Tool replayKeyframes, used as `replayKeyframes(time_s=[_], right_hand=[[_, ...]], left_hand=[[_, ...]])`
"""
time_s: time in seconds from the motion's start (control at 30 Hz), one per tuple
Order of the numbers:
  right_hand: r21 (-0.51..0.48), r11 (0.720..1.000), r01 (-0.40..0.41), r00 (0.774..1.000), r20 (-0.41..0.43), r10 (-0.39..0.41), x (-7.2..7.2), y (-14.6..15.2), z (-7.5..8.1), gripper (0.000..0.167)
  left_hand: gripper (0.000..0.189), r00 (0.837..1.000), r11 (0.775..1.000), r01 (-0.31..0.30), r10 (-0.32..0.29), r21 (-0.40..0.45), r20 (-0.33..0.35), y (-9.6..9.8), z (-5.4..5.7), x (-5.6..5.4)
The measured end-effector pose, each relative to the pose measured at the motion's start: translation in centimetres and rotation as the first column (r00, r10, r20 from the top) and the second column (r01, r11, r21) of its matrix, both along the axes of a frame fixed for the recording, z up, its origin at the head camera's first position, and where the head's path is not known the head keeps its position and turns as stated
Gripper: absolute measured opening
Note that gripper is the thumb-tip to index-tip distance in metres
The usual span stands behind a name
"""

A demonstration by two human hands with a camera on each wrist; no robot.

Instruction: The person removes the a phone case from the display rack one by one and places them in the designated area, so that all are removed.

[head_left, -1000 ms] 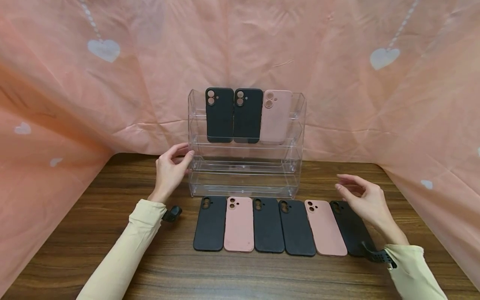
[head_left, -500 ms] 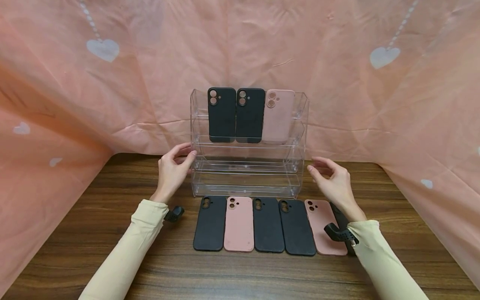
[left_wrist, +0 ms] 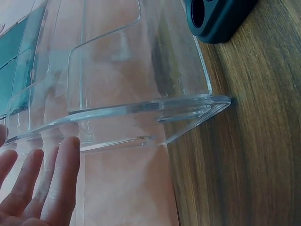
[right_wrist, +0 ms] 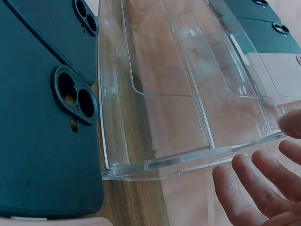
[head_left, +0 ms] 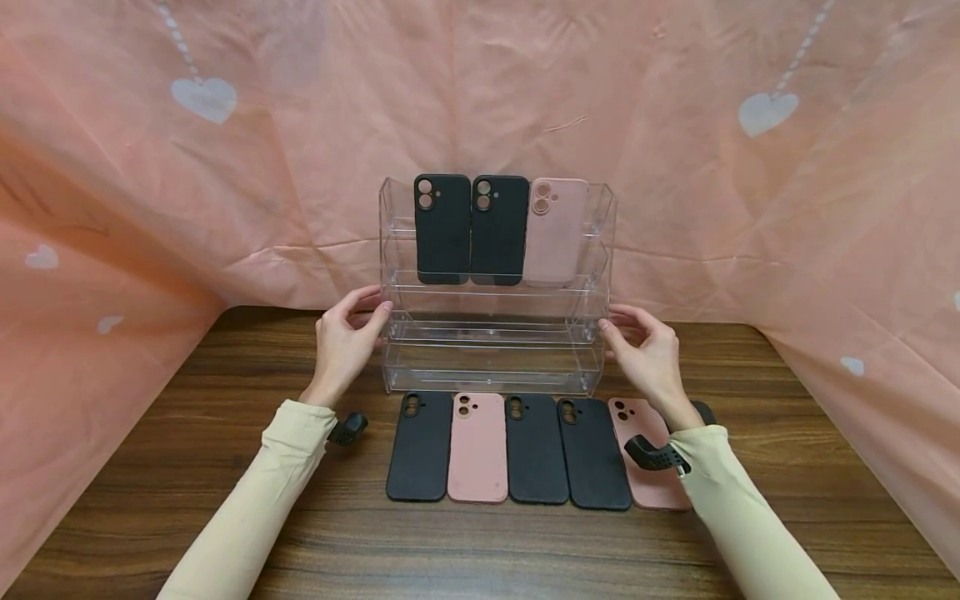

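Note:
A clear tiered acrylic display rack [head_left: 495, 367] stands on the wooden table. Two black phone cases [head_left: 442, 229] and one pink phone case [head_left: 557, 229] lean upright in its upper tier. My left hand [head_left: 345, 333] touches the rack's left side, thumb at the front edge; its extended fingers [left_wrist: 66, 174] meet the outer side panel in the left wrist view. At the right side my right hand [head_left: 648, 354] has its thumb at the panel edge. In the right wrist view its fingers [right_wrist: 256, 174] are spread just outside that panel. Neither hand encloses the rack.
A row of black cases [head_left: 420, 450] and pink cases [head_left: 478, 450] lies flat just in front of the rack. My right wrist partly covers the row's right end. Pink cloth [head_left: 675, 167] with white hearts hangs behind and at both sides.
My right hand has moved left and away from me, from above the rightmost case to the rack's right side. The rack has shifted slightly right, with my left hand still at its side.

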State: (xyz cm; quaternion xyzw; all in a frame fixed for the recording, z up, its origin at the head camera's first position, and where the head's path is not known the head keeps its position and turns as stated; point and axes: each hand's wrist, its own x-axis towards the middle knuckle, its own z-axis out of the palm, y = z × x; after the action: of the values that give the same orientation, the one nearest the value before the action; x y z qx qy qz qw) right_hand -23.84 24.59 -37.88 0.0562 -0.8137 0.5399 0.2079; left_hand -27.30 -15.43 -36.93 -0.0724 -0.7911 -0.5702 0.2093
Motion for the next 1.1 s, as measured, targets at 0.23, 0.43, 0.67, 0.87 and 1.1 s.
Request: replayKeyframes(time_s=[0.23, 0.43, 0.67, 0.87, 1.1], right_hand=[[-0.017, 0.999, 0.042, 0.999, -0.011, -0.043, -0.3, -0.3, 0.3, 0.037], [-0.021, 0.995, 0.102, 0.993, -0.055, -0.103, -0.9, -0.5, 0.9, 0.033], [-0.047, 0.988, 0.149, 0.988, -0.023, -0.15, -1.5, -0.9, 1.2, 0.032], [-0.056, 0.984, 0.171, 0.985, -0.003, -0.172, -1.7, -0.9, 1.2, 0.029], [-0.085, 0.985, 0.153, 0.988, 0.024, -0.151, -1.8, -0.9, 1.1, 0.027]], left_hand=[[0.033, 0.998, 1.0, -0.019, 0.018, -0.007, -0.057, -0.2, -0.9, -0.8], [0.031, 0.995, 1.0, -0.014, 0.013, -0.016, -0.102, -0.2, -1.0, -0.7], [0.028, 0.989, 0.998, -0.061, 0.057, -0.03, -0.137, 0.1, -1.0, -0.5], [0.024, 0.962, 0.988, -0.154, 0.15, -0.001, -0.23, 0.7, -0.5, -0.5], [0.023, 0.938, 0.979, -0.182, 0.202, 0.094, -0.283, 1.2, 0.8, -0.7]])
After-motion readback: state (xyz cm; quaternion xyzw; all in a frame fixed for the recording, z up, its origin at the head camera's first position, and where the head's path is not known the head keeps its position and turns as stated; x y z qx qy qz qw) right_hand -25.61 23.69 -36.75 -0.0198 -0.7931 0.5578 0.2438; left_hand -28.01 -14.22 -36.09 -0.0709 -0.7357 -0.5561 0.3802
